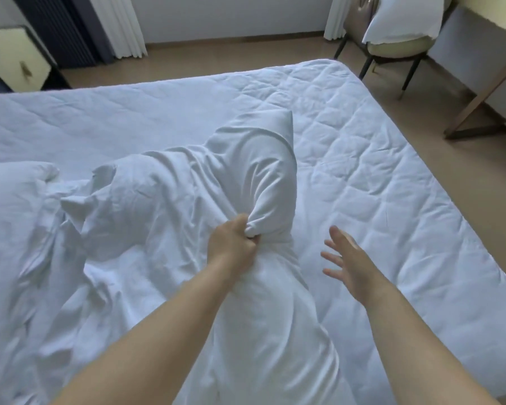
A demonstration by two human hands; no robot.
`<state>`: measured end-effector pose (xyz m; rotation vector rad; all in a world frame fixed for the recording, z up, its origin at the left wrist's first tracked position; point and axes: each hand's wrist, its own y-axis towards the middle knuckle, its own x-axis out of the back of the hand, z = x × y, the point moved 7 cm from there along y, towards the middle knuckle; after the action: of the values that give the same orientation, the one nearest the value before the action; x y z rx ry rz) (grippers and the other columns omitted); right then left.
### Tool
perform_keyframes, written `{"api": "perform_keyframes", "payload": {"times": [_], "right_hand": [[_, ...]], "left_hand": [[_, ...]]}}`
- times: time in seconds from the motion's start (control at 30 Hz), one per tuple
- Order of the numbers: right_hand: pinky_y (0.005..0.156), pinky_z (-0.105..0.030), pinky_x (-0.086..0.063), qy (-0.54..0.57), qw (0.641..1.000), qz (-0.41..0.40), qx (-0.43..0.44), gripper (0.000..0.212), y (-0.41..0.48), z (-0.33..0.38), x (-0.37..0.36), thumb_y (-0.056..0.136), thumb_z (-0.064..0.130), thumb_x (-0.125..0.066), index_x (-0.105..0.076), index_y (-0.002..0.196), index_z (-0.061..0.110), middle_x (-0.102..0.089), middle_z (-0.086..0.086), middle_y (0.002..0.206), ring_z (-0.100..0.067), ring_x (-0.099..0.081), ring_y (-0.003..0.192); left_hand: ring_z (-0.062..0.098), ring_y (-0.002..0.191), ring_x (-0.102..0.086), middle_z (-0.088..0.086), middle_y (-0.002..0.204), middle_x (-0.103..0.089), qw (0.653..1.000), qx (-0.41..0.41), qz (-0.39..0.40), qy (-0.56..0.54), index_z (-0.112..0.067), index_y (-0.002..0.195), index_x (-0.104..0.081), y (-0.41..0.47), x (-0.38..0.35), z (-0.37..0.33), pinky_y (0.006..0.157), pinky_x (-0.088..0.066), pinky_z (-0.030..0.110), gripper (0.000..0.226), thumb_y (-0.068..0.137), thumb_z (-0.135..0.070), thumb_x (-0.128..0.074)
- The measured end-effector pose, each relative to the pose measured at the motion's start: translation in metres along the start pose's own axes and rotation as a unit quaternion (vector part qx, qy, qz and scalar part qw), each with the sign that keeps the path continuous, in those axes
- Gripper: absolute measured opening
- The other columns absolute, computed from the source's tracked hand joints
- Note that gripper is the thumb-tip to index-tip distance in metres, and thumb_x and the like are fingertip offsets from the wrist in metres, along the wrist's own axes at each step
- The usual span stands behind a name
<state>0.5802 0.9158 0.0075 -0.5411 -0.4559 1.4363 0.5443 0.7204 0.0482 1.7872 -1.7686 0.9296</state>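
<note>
Clutches a bunched fold of the soft white fabric pillow [263, 171] in the left hand [231, 241]; holds the right hand [348, 258] spread above the quilted white bed [377, 171].

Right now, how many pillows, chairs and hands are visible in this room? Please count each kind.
Pillows: 3 (gripped pillow, left pillow, far pillow)
Chairs: 1 (chair)
Hands: 2 (left hand, right hand)
Total: 6
</note>
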Motion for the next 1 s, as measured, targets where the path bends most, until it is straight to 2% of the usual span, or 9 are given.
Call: {"api": "perform_keyframes", "payload": {"times": [0.13, 0.27, 0.43, 0.53, 0.67, 0.73, 0.87, 0.93, 1.0], "right_hand": [[0.097, -0.045, -0.039, -0.077, 0.997, 0.017, 0.000, 0.074, 0.034, 0.045, -0.057, 0.086, 0.057, -0.046, -0.025, 0.146, 0.018, -0.039, -0.002, 0.142, -0.026, -0.044, 0.126], [0.077, -0.034, -0.050, -0.178, 0.979, 0.088, 0.046, 0.051, 0.024, 0.076, -0.137, 0.088, 0.050, -0.049, -0.055, 0.118, 0.009, -0.062, -0.004, 0.103, -0.023, -0.060, 0.091], [0.045, -0.016, -0.042, -0.231, 0.953, 0.026, 0.196, 0.031, -0.011, 0.112, -0.233, 0.093, 0.011, -0.048, -0.057, 0.088, -0.019, -0.048, -0.011, 0.069, -0.019, -0.044, 0.054], [0.041, -0.013, -0.038, -0.195, 0.940, 0.004, 0.278, 0.032, -0.056, 0.139, -0.299, 0.092, 0.007, -0.048, -0.049, 0.061, 0.004, -0.046, -0.004, 0.047, -0.008, -0.046, 0.042], [0.043, -0.007, -0.035, -0.184, 0.906, 0.024, 0.380, 0.036, -0.134, 0.177, -0.416, 0.092, 0.009, -0.048, -0.051, 0.056, 0.011, -0.048, 0.013, 0.033, 0.001, -0.044, 0.035], [0.043, -0.009, -0.035, -0.157, 0.890, 0.062, 0.424, 0.036, -0.173, 0.193, -0.495, 0.091, 0.008, -0.049, -0.052, 0.056, 0.013, -0.047, 0.014, 0.031, 0.001, -0.042, 0.033], [0.053, -0.022, -0.038, -0.208, 0.849, 0.093, 0.477, 0.034, -0.216, 0.187, -0.661, 0.088, 0.014, -0.049, -0.055, 0.055, 0.016, -0.056, 0.008, 0.045, -0.006, -0.047, 0.044], [0.072, -0.023, -0.045, -0.403, 0.769, 0.095, 0.486, 0.017, -0.220, 0.150, -0.741, 0.090, 0.013, -0.048, -0.063, 0.081, 0.013, -0.066, -0.002, 0.085, -0.017, -0.059, 0.078], [0.110, -0.039, -0.027, -0.583, 0.683, 0.098, 0.430, 0.032, -0.204, 0.090, -0.789, 0.094, 0.025, -0.046, -0.051, 0.124, 0.015, -0.051, -0.006, 0.132, -0.023, -0.046, 0.122]], "left_hand": [[0.026, 0.074, -0.058, 0.015, 0.075, -0.066, 0.994, -0.027, -0.039, -0.102, -0.009, 0.075, -0.062, -0.032, 0.043, 0.012, 0.060, -0.035, 0.029, 0.032, 0.066, -0.034, -0.045], [0.006, 0.052, -0.051, -0.011, 0.053, -0.058, 0.977, 0.002, -0.060, -0.207, -0.024, 0.062, -0.059, -0.048, 0.098, 0.048, 0.051, -0.033, 0.020, 0.010, 0.065, -0.031, -0.052], [-0.006, 0.049, -0.047, -0.017, 0.048, -0.054, 0.943, 0.019, -0.100, -0.317, -0.033, 0.054, -0.062, -0.069, 0.188, 0.109, 0.053, -0.039, 0.012, 0.012, 0.064, -0.025, -0.061], [0.001, 0.060, -0.052, -0.007, 0.064, -0.057, 0.924, 0.002, -0.113, -0.364, -0.021, 0.065, -0.062, -0.085, 0.256, 0.149, 0.059, -0.043, 0.014, 0.017, 0.076, -0.010, -0.070], [0.015, 0.075, -0.055, 0.005, 0.080, -0.060, 0.909, -0.014, -0.146, -0.389, -0.014, 0.073, -0.062, -0.110, 0.370, 0.214, 0.071, -0.047, 0.025, 0.015, 0.082, -0.002, -0.064], [0.009, 0.070, -0.057, -0.001, 0.076, -0.061, 0.910, -0.040, -0.186, -0.368, -0.018, 0.072, -0.061, -0.127, 0.441, 0.251, 0.068, -0.048, 0.019, 0.017, 0.082, -0.005, -0.065], [0.005, 0.064, -0.053, -0.009, 0.070, -0.056, 0.928, 0.016, -0.249, -0.277, -0.020, 0.068, -0.057, -0.158, 0.552, 0.361, 0.049, -0.041, 0.006, 0.018, 0.084, -0.016, -0.065], [0.018, 0.087, -0.058, -0.004, 0.090, -0.061, 0.935, 0.120, -0.239, -0.232, -0.016, 0.090, -0.062, -0.170, 0.577, 0.441, 0.068, -0.047, 0.015, 0.007, 0.088, -0.022, -0.060], [0.027, 0.119, -0.049, 0.004, 0.130, -0.051, 0.927, 0.247, -0.202, -0.199, -0.010, 0.131, -0.046, -0.189, 0.581, 0.516, 0.095, -0.042, 0.032, 0.041, 0.093, -0.026, -0.050]]}}
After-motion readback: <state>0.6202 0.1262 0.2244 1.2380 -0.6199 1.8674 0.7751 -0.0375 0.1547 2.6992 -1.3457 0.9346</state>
